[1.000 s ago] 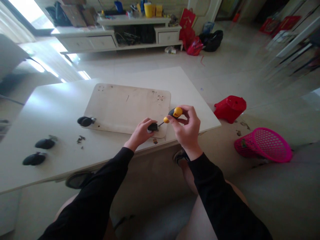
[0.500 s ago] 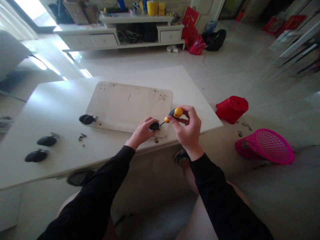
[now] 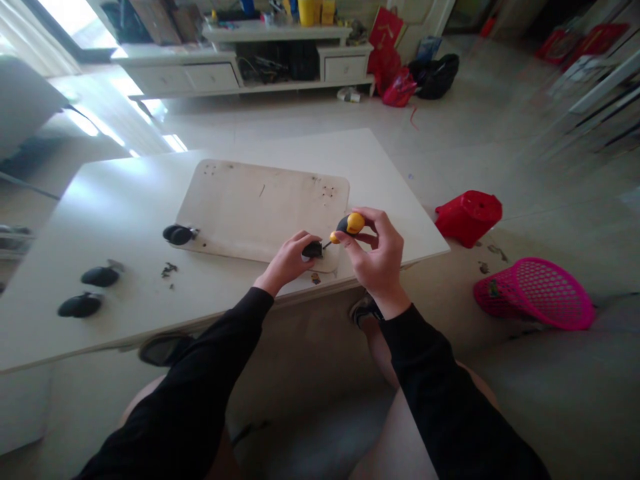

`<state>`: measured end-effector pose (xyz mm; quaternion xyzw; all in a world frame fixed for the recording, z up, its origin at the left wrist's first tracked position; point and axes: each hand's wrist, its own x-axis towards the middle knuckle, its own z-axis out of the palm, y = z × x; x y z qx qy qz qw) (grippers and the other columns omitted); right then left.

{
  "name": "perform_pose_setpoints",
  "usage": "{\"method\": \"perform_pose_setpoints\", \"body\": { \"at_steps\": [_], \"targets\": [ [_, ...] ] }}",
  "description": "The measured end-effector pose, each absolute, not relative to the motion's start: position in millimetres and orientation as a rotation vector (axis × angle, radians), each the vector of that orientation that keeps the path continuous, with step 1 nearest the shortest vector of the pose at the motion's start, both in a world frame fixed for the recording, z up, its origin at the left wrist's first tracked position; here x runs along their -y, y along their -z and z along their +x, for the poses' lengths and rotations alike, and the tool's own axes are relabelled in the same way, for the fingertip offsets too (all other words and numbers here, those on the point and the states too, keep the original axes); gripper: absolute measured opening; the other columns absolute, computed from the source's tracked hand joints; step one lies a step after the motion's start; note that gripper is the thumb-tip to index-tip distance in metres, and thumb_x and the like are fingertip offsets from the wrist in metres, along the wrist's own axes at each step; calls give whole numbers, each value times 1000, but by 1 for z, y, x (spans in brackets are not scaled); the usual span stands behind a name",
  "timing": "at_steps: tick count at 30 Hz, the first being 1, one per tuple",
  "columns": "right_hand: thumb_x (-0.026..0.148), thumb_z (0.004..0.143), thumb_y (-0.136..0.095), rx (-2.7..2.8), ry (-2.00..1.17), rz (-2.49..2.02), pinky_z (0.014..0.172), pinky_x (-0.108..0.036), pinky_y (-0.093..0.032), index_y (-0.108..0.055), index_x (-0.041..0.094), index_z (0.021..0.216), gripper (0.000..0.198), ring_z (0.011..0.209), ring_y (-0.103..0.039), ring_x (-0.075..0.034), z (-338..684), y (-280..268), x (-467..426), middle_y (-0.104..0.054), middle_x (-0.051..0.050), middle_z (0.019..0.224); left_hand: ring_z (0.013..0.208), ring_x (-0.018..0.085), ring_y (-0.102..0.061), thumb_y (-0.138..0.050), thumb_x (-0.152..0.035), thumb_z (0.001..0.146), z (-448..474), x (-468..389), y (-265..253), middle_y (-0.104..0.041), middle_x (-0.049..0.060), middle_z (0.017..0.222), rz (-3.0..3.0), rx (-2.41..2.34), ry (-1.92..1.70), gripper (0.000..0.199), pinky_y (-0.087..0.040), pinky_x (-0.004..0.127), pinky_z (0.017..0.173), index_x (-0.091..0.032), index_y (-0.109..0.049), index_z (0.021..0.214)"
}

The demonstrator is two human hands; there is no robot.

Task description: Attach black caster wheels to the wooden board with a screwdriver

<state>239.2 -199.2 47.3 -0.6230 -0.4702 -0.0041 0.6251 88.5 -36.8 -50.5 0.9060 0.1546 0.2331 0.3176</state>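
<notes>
My left hand (image 3: 291, 259) is closed around a black caster wheel (image 3: 313, 250) at the near right corner of a pale board (image 3: 255, 210). In my right hand (image 3: 377, 257) is a yellow and black screwdriver (image 3: 349, 225), gripped by its handle, its shaft slanting down to the caster's base. The tip and any screw under it are too small to make out. Another caster (image 3: 179, 234) stands at the board's near left corner. Two loose casters (image 3: 100, 276) lie to the left, and a small pile of screws (image 3: 169, 269) lies between them and my left arm.
The board lies on a white table (image 3: 400, 220), whose near edge runs in front of my legs. On the floor at the right are a red plastic stool (image 3: 470, 217) and a pink mesh basket (image 3: 537, 293). A white cabinet (image 3: 345, 67) stands beyond the table.
The whole view has shifted slightly, with the scene a little to the right. Both hands keep their places at the caster, and the screwdriver stays against its base.
</notes>
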Motion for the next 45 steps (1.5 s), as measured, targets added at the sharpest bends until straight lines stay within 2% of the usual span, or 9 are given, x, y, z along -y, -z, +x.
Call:
{"method": "perform_pose_setpoints", "body": {
  "at_steps": [11, 18, 21, 28, 32, 34, 40, 45],
  "targets": [
    [32, 98, -72, 1171, -99, -1446, 91, -37, -74, -67, 30, 136, 39, 121, -78, -22, 238, -52, 197, -79, -5, 134, 105, 23, -69, -71, -3, 79, 88, 39, 45, -68, 6, 114, 2402, -412, -587, 55, -58, 37, 95, -24, -70, 130],
    [20, 97, -68, 1319, -104, -1381, 99, -37, -72, -65, 29, 141, 45, 126, -76, -21, 240, -56, 187, -78, -5, 139, 108, 25, -69, -70, -4, 81, 87, 38, 44, -69, 7, 119, 2422, -400, -560, 56, -58, 39, 97, -22, -66, 134],
    [17, 97, -66, 1385, -85, -1399, 103, -40, -71, -66, 29, 141, 46, 127, -76, -22, 239, -59, 183, -78, -5, 137, 111, 25, -69, -72, -8, 86, 86, 38, 41, -69, 9, 123, 2422, -394, -583, 51, -58, 40, 99, -21, -64, 134],
    [20, 96, -70, 1350, -62, -1421, 93, -39, -73, -64, 34, 142, 49, 123, -76, -22, 241, -58, 181, -77, -4, 139, 119, 27, -68, -74, -11, 88, 80, 39, 24, -67, 10, 128, 2445, -372, -583, 54, -58, 42, 103, -25, -64, 140],
    [25, 97, -71, 1357, -16, -1406, 87, -36, -73, -68, 35, 136, 40, 115, -77, -20, 243, -56, 181, -79, -3, 128, 114, 25, -69, -70, -8, 89, 78, 37, 18, -69, 9, 124, 2456, -317, -606, 38, -58, 42, 103, -24, -71, 124],
    [28, 98, -72, 1365, -17, -1417, 88, -36, -73, -69, 35, 133, 36, 114, -77, -20, 243, -56, 182, -79, -3, 126, 110, 25, -70, -69, -7, 90, 78, 37, 16, -70, 9, 121, 2458, -298, -596, 32, -58, 42, 102, -23, -73, 118],
    [33, 98, -74, 1389, -48, -1405, 89, -36, -73, -70, 37, 131, 33, 113, -77, -20, 244, -55, 182, -78, -2, 123, 105, 25, -72, -74, -5, 88, 78, 33, 12, -74, 8, 113, 2475, -360, -549, 40, -57, 38, 96, -21, -72, 125],
    [34, 98, -75, 1417, -46, -1405, 93, -38, -73, -70, 35, 129, 31, 115, -77, -20, 244, -53, 181, -79, -1, 123, 101, 25, -74, -79, -7, 88, 79, 30, 11, -76, 7, 105, 2479, -401, -532, 34, -57, 37, 92, -21, -78, 118]
  ]
}}
